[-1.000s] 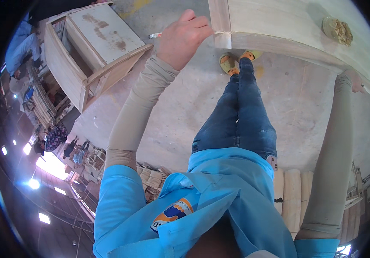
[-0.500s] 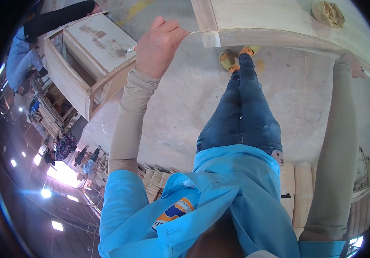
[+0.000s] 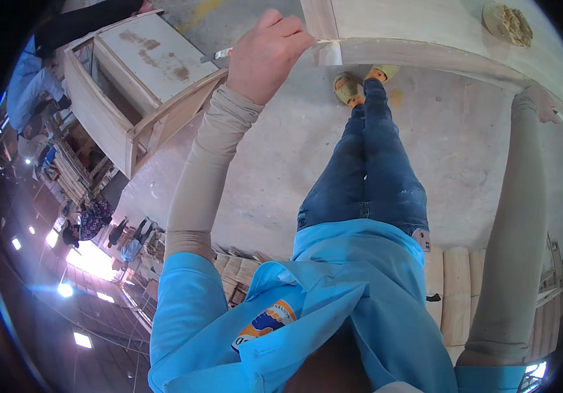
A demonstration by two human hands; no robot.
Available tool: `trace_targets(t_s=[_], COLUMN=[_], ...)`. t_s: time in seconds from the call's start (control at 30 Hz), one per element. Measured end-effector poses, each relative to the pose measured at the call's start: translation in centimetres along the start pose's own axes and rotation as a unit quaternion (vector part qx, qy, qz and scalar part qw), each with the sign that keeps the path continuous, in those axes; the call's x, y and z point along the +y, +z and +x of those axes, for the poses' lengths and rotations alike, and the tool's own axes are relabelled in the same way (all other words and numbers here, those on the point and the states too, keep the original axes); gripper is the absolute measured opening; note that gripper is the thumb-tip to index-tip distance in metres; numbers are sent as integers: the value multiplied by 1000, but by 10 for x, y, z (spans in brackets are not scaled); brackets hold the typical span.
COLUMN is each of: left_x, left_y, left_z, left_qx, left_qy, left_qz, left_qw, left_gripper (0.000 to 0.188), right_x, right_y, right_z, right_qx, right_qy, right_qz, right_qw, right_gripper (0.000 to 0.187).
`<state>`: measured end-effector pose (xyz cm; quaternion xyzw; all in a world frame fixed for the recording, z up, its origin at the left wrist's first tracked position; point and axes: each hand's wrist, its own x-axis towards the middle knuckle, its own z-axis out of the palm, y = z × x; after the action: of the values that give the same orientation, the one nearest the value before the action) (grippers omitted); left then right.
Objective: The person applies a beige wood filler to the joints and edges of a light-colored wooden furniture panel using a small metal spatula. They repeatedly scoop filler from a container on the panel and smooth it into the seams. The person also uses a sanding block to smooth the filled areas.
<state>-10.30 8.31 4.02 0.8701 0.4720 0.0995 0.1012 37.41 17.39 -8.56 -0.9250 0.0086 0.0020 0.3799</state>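
Observation:
My left hand (image 3: 269, 56) is closed in a pinch round a slim tool (image 3: 218, 56), whose grey end with a bit of red sticks out to the left. The fingertips are at the corner of a pale wooden furniture piece (image 3: 399, 56) with a curved edge. Most of the tool is hidden by the hand. At the far right, my right hand (image 3: 542, 105) grips the same piece's curved edge, its fingers only partly visible. On top of the piece sits a round holder with a lump of brown putty (image 3: 509, 25).
An open wooden cabinet frame (image 3: 127, 92), its panel smeared brown, stands to the left. Beyond it a person in light blue (image 3: 29, 92) bends over. Yellow shoes (image 3: 349, 90) are on my feet on the concrete floor (image 3: 281, 170). Stacked wooden parts (image 3: 455, 288) lie behind me.
My left hand has moved right and slightly up, up to the wooden piece's corner, carrying the slim tool. My right hand has stayed at the edge.

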Motion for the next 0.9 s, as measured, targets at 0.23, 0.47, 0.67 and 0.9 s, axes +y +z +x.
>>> trace_targets(t_s=[0.23, 0.47, 0.67, 0.9], left_x=[8, 8, -4, -17], left_y=[-15, -14, -30, -22], left_z=[10, 10, 7, -5], left_qx=[-39, -61, -119, -54], left_qy=[17, 18, 38, 9], left_qz=[1, 18, 70, 28], left_qw=[999, 998, 990, 998], left_gripper=[6, 6, 5, 12], right_x=[3, 3, 1, -3], right_y=[4, 0, -5, -10], right_z=[5, -4, -7, -13], right_qx=[15, 7, 3, -1], right_qy=[5, -3, -3, -2], right_qz=[-15, -26, -33, -40], right_qw=[1000, 1000, 999, 999], right_gripper=[33, 35, 38, 40])
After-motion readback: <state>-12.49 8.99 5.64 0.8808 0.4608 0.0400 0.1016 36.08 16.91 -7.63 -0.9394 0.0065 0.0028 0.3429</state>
